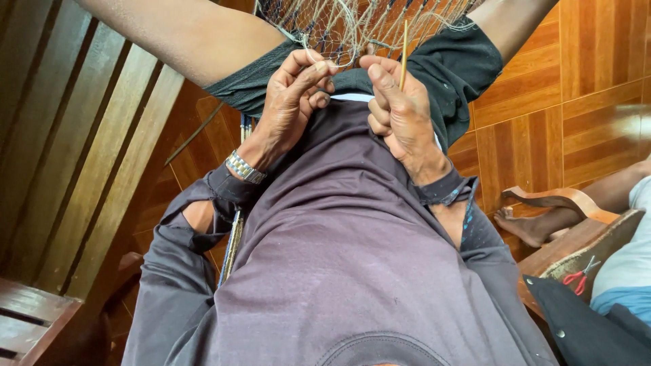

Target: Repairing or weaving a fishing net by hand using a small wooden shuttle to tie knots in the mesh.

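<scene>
A pale fishing net (352,24) with thin cords lies across my knees at the top of the head view. My left hand (291,102), with a metal watch (244,167) on its wrist, pinches a strand of the net between thumb and fingers. Close beside it, my right hand (400,115) grips a thin yellowish netting needle (404,51) that points up into the mesh. Both hands rest over my dark shorts (454,68) and purple long-sleeved shirt (339,257).
A slatted wooden bench (74,156) runs along the left. Wood-pattern floor tiles (576,102) lie to the right. At the right edge another person sits, a bare foot (522,227) showing, next to a wooden chair arm (563,200) and red-handled scissors (580,276).
</scene>
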